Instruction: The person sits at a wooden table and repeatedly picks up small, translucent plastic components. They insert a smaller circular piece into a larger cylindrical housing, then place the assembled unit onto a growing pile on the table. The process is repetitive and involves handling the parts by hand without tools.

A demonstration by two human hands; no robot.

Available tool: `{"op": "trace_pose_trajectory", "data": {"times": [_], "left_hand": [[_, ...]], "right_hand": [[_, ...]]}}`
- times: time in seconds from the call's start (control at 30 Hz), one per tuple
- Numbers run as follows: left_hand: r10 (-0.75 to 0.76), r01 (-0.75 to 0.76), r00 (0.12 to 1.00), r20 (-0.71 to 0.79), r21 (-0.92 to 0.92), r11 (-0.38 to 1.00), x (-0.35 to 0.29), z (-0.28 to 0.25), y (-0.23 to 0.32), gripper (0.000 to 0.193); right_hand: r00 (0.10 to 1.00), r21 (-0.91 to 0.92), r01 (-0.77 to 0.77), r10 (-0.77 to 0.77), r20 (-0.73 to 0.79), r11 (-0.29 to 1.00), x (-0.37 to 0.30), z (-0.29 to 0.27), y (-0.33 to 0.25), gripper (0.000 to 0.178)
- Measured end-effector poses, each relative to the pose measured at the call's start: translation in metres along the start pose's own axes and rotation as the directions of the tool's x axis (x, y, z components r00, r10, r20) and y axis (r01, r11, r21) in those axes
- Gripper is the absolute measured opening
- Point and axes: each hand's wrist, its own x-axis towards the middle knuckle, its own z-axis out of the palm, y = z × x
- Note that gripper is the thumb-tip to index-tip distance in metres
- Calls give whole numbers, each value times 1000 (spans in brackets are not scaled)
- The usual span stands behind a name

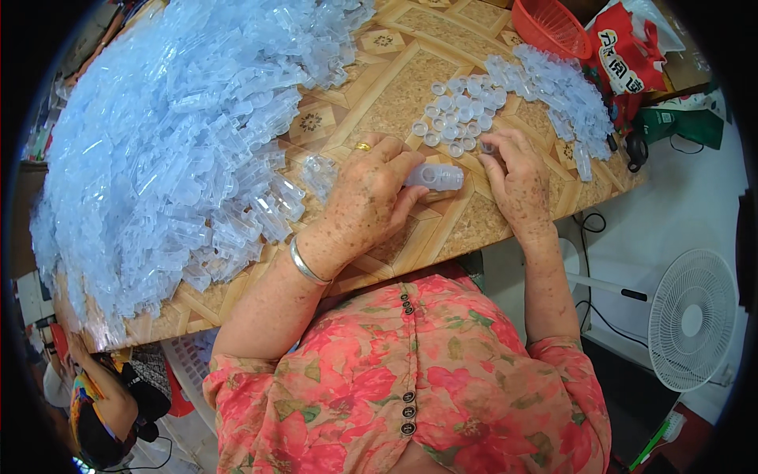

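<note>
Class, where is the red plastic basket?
In the head view's upper right, the red plastic basket sits left of the red bag, beyond the smaller clear plastic pile.

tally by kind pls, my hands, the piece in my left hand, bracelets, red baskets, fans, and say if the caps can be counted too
Hands: 2 (left hand, right hand)
Held piece: 1
Bracelet: 1
Red basket: 1
Fan: 1
Total: 6
The caps crowd and overlap too much for a sure count, so they are left out.
</note>
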Motion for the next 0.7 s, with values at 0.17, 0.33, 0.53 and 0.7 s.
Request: {"op": "trace_pose_trajectory", "data": {"times": [0.17,0.33,0.53,0.7], "left_hand": [[0,0,1000,-3,-3,1000,-2,0,1,38],[-4,4,1000,-3,-6,1000,-2,0,1,37],[-20,20,1000,13,-3,1000,-1,-2,3,37],[-32,31,999,22,13,999,-2,-1,-1,38]], "right_hand": [[999,18,-48,48,-10,999,-2,-1,1,18],[951,164,-305,289,112,938,0,-12,5,19],[971,107,-232,222,91,967,3,-20,30,23],[975,34,-202,198,96,979,2,-22,29,23]]}}
